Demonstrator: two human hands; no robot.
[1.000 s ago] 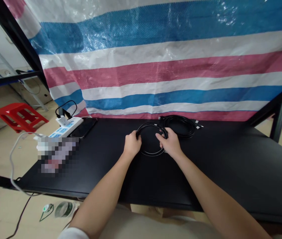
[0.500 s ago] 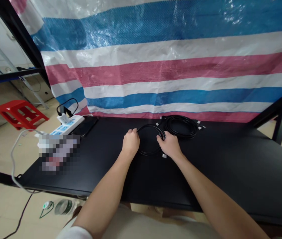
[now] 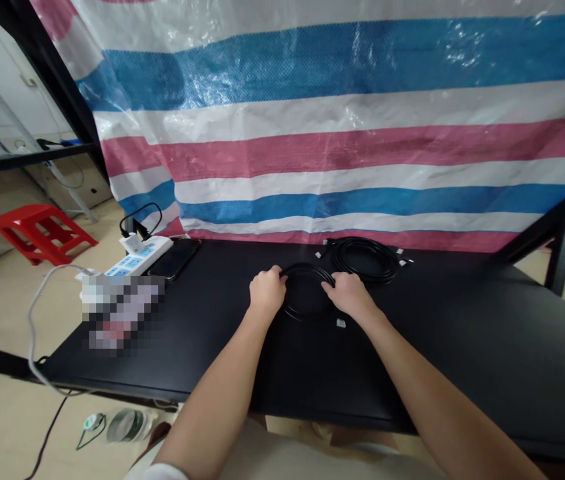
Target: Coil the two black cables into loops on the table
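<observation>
A black cable coiled into a ring point(image 3: 306, 270) lies on the black table point(image 3: 462, 360) between my two hands. My left hand point(image 3: 267, 292) is closed on the ring's left side. My right hand point(image 3: 350, 295) is closed on its right side. A small white connector end point(image 3: 341, 323) lies on the table just below my right hand. Behind the ring, near the tarp, sits a second, larger coil of black cable point(image 3: 365, 257) with white plug tips; neither hand touches it.
A white power strip point(image 3: 137, 257) with a charger plugged in and a dark phone point(image 3: 178, 259) lie at the table's left back. A striped tarp point(image 3: 342, 133) hangs behind. A red stool point(image 3: 37, 230) stands on the floor left; tape rolls point(image 3: 125, 423) lie below the table edge.
The ring has grown smaller and flatter between my hands, and its white connector end now lies free on the table below my right hand. The view shifted slightly.
</observation>
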